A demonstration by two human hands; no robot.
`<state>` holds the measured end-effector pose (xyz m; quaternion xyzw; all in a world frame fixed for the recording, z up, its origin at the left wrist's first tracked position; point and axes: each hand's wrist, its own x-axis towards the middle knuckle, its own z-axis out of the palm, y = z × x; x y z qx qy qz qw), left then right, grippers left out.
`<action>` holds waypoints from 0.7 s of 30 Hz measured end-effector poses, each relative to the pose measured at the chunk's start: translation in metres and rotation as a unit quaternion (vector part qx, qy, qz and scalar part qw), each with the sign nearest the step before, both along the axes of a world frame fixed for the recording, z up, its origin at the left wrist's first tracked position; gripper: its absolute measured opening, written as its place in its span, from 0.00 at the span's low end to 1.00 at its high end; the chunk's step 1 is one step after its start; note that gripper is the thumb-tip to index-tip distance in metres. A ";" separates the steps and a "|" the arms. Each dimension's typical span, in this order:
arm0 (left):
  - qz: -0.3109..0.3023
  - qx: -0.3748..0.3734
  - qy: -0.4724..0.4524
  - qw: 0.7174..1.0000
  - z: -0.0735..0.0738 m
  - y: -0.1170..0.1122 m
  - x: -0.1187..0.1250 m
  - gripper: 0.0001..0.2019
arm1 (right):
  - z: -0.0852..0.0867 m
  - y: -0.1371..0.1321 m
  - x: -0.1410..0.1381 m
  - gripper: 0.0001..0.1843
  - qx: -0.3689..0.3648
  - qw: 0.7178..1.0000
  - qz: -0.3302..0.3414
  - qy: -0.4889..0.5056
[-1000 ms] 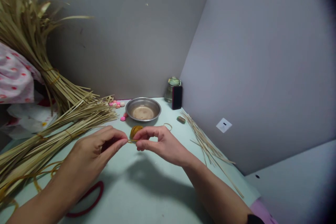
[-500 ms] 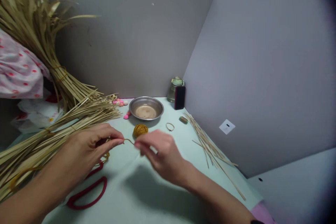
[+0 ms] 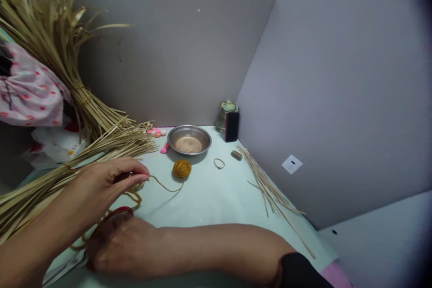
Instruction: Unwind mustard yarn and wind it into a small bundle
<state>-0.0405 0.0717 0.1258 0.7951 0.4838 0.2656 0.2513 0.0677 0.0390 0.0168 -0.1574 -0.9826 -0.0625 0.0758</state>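
Note:
My left hand (image 3: pixel 116 177) pinches a mustard-yellow strand of yarn (image 3: pixel 167 188) between thumb and fingertips. That strand runs in a slack curve to a yarn ball (image 3: pixel 182 169) on the table. Lower down, my right hand (image 3: pixel 118 245) is closed around the red handles of a pair of scissors (image 3: pixel 65 269), back of the hand upward. The blades point to the lower left, and most of the handles are hidden under the hand. Loops of the same yarn (image 3: pixel 135 199) lie beneath my left hand and beside the scissors.
Long straw bundles (image 3: pixel 111 144) fill the left side. A metal bowl (image 3: pixel 189 127) stands at the back with pink pieces (image 3: pixel 155 132) beside it. A phone (image 3: pixel 232 127) leans against a glass jar (image 3: pixel 222 119). Loose straws (image 3: pixel 266 184) and a small ring (image 3: pixel 219 163) lie to the right.
My right hand has let go of the yarn and moved down and left onto the scissors. My left hand has shifted slightly left, still pinching the yarn.

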 end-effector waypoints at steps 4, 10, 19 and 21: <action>-0.003 -0.022 0.009 1.000 0.001 0.000 -0.001 0.16 | 0.026 0.000 -0.003 0.13 -0.078 0.995 0.012 -0.068; 0.002 -0.073 0.024 0.997 -0.001 0.006 -0.023 0.17 | 0.057 -0.003 0.030 0.17 -0.176 0.975 0.011 -0.134; 0.040 -0.026 -0.021 0.999 0.001 0.003 -0.019 0.19 | 0.059 -0.023 0.139 0.43 -0.624 0.778 0.004 0.068; 0.041 -0.014 -0.031 0.999 0.003 0.000 -0.016 0.19 | 0.049 -0.031 0.146 0.50 -0.728 0.664 0.003 0.171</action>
